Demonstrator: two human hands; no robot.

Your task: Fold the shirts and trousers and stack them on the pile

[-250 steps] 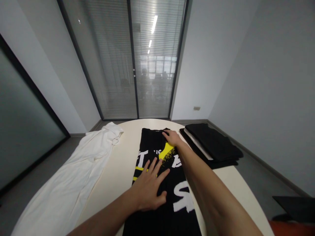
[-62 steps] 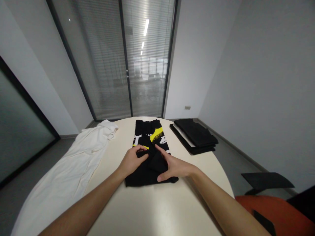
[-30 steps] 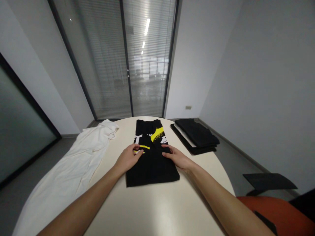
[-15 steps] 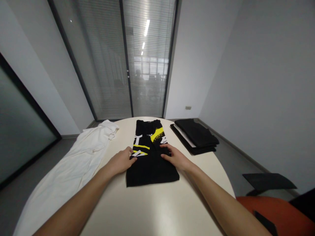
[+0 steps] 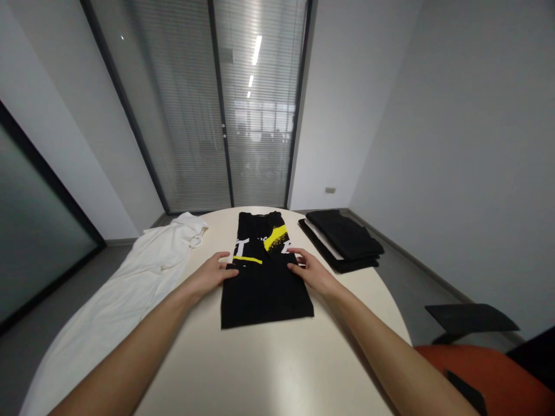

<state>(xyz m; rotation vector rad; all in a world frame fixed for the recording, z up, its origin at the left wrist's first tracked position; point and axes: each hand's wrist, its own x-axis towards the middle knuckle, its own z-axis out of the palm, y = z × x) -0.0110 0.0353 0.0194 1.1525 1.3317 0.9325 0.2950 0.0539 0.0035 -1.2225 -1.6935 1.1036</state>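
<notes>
A black T-shirt with yellow and white print lies on the table, folded into a long narrow strip. Its near part is doubled over, so a plain black panel covers some of the print. My left hand rests at the panel's left far corner, thumb on the cloth and fingers apart beyond the edge. At the opposite corner is my right hand, its thumb on the black cloth and its fingers spread over the print. Neither hand visibly pinches the fabric.
A stack of folded dark clothes, with a pale layer within, sits on the right of the round cream table. Loose white cloth lies along the left side. An orange chair with black armrests stands at the right.
The panel's far edge has moved slightly away from me and covers more of the yellow and white print. Both hands have shifted a little outward and forward, their fingers spreading.
</notes>
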